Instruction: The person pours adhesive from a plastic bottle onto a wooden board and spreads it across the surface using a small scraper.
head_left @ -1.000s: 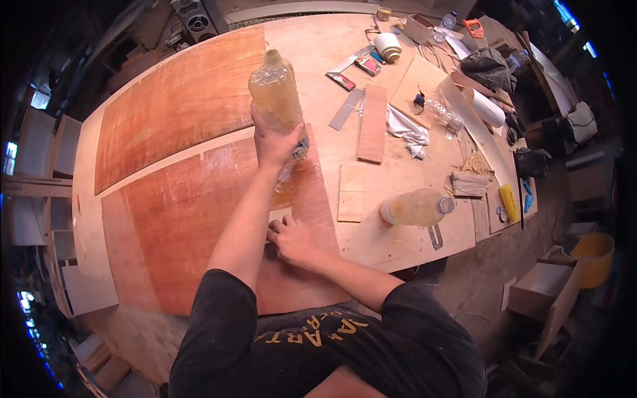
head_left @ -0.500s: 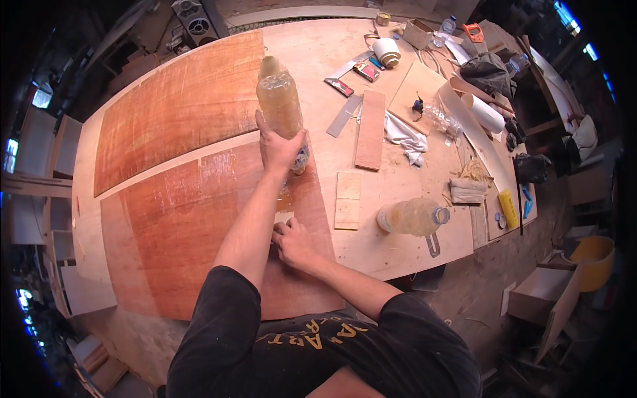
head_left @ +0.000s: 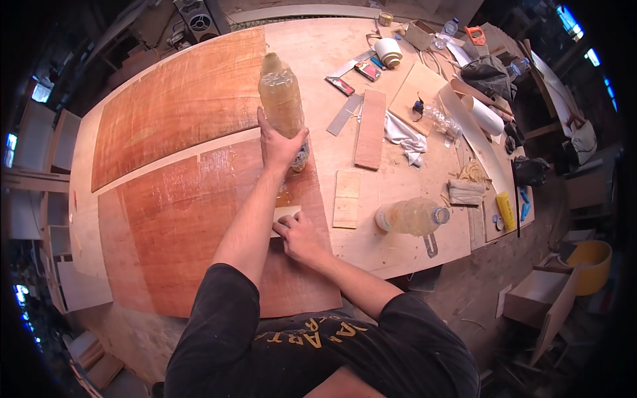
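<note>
My left hand point(head_left: 282, 147) is wrapped round a clear plastic bottle point(head_left: 280, 99) of yellowish liquid, held over the reddish-brown wood panel point(head_left: 179, 225). The bottle's narrower end points toward the far side; a bluish patch shows low on it, beside my hand. Closer to me, my right hand point(head_left: 302, 237) grips a pale flat spreader point(head_left: 287, 212) against the panel, fingers bent over it. Wet, shiny liquid shows on the panel around the spreader and further left. My left forearm hides part of the panel.
A second wood panel point(head_left: 179, 99) lies beyond the first. Another bottle of yellowish liquid point(head_left: 413, 217) is at the right, near a small wood piece point(head_left: 346, 199), a longer board point(head_left: 370, 129) and a white rag point(head_left: 406, 138). An orange-handled saw point(head_left: 475, 34) lies at the back right.
My right hand has shifted slightly right with the spreader, more of which now shows. My left hand keeps holding the bottle in nearly the same place.
</note>
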A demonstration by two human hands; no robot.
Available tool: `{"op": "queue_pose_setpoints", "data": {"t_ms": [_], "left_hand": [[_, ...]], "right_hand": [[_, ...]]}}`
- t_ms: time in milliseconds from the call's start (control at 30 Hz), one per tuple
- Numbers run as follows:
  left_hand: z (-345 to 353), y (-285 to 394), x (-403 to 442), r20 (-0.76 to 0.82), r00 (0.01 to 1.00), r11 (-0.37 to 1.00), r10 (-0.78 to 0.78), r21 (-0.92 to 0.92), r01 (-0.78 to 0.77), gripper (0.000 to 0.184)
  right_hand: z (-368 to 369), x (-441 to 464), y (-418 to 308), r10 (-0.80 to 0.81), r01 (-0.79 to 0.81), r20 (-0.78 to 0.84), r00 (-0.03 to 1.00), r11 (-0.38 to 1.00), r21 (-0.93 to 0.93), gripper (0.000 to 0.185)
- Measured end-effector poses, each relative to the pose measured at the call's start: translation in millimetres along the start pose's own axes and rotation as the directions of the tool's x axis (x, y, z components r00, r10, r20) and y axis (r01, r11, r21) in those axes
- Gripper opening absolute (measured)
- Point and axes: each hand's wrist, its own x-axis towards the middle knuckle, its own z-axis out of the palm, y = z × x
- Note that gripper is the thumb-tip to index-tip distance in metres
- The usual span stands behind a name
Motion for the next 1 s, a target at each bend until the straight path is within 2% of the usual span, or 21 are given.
{"op": "queue_pose_setpoints", "data": {"t_ms": [100,300,600,733,900,1000], "left_hand": [[-0.8,1.5,-1.2,0.020,0.997,0.997,-0.074,-0.023,0.075,0.118],[-0.2,5.2,-2.7,-0.038,0.996,0.996,-0.083,-0.031,0.081,0.113],[0.2,6.5,-2.1,-0.068,0.995,0.997,-0.078,0.023,0.079,0.128],[1.4,7.6,-3.5,-0.127,0.991,0.998,-0.045,0.030,0.049,0.124],[-2.1,7.2,-5.2,-0.111,0.990,0.995,-0.083,-0.073,0.075,0.135],[-3.0,5.7,-4.9,-0.126,0.990,0.998,-0.059,-0.031,0.055,0.135]], "right_hand": [[-4.3,-0.7,1.5,-0.001,0.001,0.018,1.000,1.000,-0.014,0.044],[-6.8,-0.5,1.5,0.005,-0.005,0.016,1.000,1.000,-0.019,0.042],[1.3,2.4,8.7,0.012,-0.012,-0.005,1.000,1.000,-0.006,0.041],[-2.7,5.5,10.7,0.002,-0.004,-0.044,0.999,0.999,-0.050,0.042],[-24.5,21.2,-2.1,0.110,-0.116,-0.082,0.991,0.990,-0.077,0.046],[-27.1,33.9,-2.5,0.184,-0.187,-0.049,0.982,0.980,-0.074,0.049]]}}
